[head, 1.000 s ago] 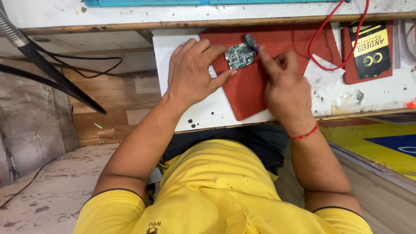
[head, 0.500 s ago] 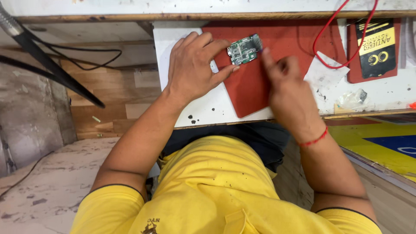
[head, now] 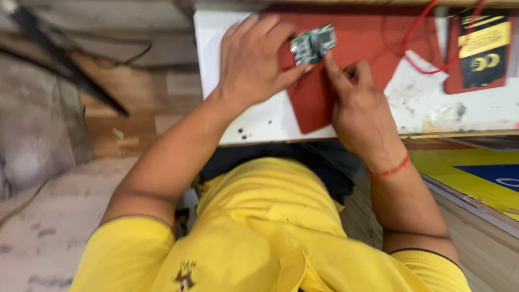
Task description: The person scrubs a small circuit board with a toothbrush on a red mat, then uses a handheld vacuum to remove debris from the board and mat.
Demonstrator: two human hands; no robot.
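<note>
A small green circuit board (head: 313, 43) lies on a red mat (head: 373, 38) at the far edge of a white worktop (head: 254, 124). My left hand (head: 254, 59) grips the board's left side between thumb and fingers, holding it down on the mat. To the board's right, my right hand (head: 359, 113) has its fingers pinched on a small dark tool whose bluish tip touches the board's lower right edge. Most of the tool is hidden by the fingers. The picture is blurred by motion.
A red wire (head: 427, 32) loops over the mat's right side. Beside it lie a white paper scrap (head: 413, 81), a black and yellow packet (head: 483, 48) and a crumpled clear wrapper (head: 446, 114). Dark cables (head: 70, 70) hang left of the worktop.
The view has tilted down and blurred, so the worktop sits higher in the picture. My right hand moved in closer to the board; my left hand keeps its hold.
</note>
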